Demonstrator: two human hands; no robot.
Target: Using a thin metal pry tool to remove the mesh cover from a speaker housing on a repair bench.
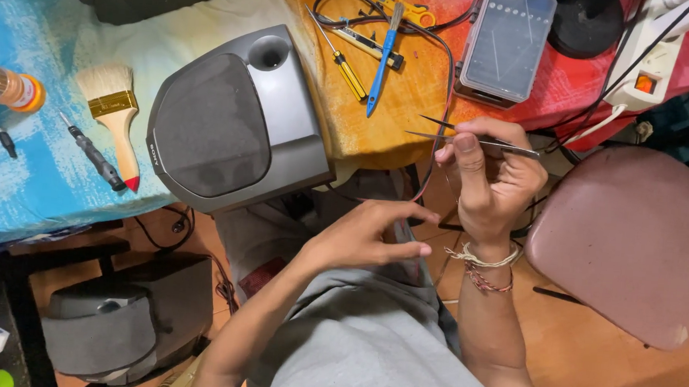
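Right hand (493,183): I see its fingers (468,149) pinched on the tweezers (475,138), held over the table's edge.
Tweezers' axis: roughly level, tips pointing away from my fingers toward the grey speaker (233,123).
Left hand (374,235): fingers loosely spread, holding nothing, just below the tips.
Nearer hand: the right already grips them; a thin red wire (439,163) hangs beside.
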